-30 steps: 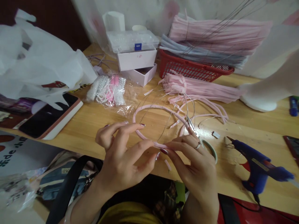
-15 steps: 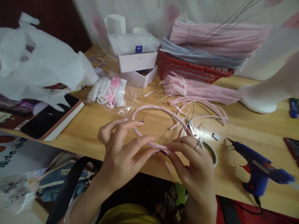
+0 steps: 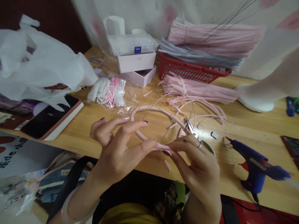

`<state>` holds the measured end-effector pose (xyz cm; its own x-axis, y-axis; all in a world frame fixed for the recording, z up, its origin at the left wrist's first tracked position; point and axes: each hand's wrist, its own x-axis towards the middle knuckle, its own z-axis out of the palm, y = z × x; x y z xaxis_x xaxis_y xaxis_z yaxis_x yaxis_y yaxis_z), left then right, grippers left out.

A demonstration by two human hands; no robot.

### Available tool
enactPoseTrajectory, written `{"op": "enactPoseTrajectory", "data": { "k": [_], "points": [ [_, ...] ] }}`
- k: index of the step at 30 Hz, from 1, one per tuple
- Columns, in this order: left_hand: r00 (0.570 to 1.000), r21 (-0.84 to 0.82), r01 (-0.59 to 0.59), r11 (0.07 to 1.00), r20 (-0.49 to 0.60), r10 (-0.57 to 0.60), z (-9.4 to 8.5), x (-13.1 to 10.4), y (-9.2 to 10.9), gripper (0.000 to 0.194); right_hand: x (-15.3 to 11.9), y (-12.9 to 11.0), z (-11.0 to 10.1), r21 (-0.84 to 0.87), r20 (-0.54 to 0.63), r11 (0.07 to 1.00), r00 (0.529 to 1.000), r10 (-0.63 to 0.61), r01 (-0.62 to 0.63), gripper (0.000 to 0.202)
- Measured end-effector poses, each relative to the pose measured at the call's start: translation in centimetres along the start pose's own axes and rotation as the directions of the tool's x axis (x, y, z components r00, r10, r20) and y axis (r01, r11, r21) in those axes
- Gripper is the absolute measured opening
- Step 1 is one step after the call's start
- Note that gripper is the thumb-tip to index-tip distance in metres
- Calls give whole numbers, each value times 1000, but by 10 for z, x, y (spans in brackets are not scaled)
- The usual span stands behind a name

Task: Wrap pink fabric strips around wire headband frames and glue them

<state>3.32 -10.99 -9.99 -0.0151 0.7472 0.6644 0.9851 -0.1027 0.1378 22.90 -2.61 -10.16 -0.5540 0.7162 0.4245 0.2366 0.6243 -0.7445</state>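
Note:
A large pink hoop (image 3: 161, 109), made of a soft-looking strip bent round, is held above the wooden table in front of me. My right hand (image 3: 195, 166) pinches its near side between thumb and fingers. Just left of that, my left hand (image 3: 119, 149) presses the hoop at its fingertips, the other fingers spread in the air; its thumb is mostly hidden. Several thin wires (image 3: 173, 116) cross around the hoop. Partly behind my right hand lie scissors (image 3: 209, 146) with pale green handles. A small pink scrap (image 3: 167, 165) rests near the table edge.
A blue glue gun (image 3: 253, 161) lies at right. Behind are a pink strip bundle (image 3: 203, 90), a red basket (image 3: 191, 71) carrying more bundles, and white boxes (image 3: 137, 62). Bagged bead strings (image 3: 112, 91), a phone (image 3: 50, 118) and a white plastic bag (image 3: 39, 62) occupy the left.
My left fingertips have closed together on the hoop, while its other fingers have spread wider. My right hand has shifted slightly right and covers more of the scissors.

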Motion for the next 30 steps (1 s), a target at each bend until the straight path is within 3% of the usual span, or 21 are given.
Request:
{"op": "enactPoseTrajectory", "data": {
  "k": [2, 7, 10, 15, 19, 24, 28, 30],
  "points": [
    [999, 20, -39, 999, 11, 39, 2, -2, 1, 20, 0, 0, 1, 0, -1, 1000, 1000, -1, 1, 14],
    [1000, 12, 26, 1000, -14, -25, 5, -6, 3, 19, 0, 1, 0, -21, 10, 1000, 1000, -9, 9, 15],
    [1000, 31, -4, 999, 1, 4, 3, -3, 4, 17, 0, 1, -1, -35, 7, 999, 1000, -10, 10, 14],
    [997, -39, 78, 996, 19, -77, -3, 5, 3, 36, -1, 2, 0, -25, 3, 1000, 1000, 1, -1, 14],
    [993, -138, 121, 983, 4, -122, -4, 5, 4, 24, -1, 2, 0, -16, 1, 1000, 1000, 9, -9, 15],
    [996, -188, 80, 979, -23, -85, 0, 6, 12, 9, 2, 2, 0, -13, 4, 1000, 1000, -6, 6, 14],
    [995, -276, 45, 960, -75, -68, -4, 0, 8, 13, 10, 7, -1, 24, -49, 1000, 999, -19, 20, 13],
    [998, -271, -14, 962, -55, -1, -4, -7, 0, 19, 14, 11, -2, 62, -119, 997, 993, -26, 34, 11]
  ]
}}
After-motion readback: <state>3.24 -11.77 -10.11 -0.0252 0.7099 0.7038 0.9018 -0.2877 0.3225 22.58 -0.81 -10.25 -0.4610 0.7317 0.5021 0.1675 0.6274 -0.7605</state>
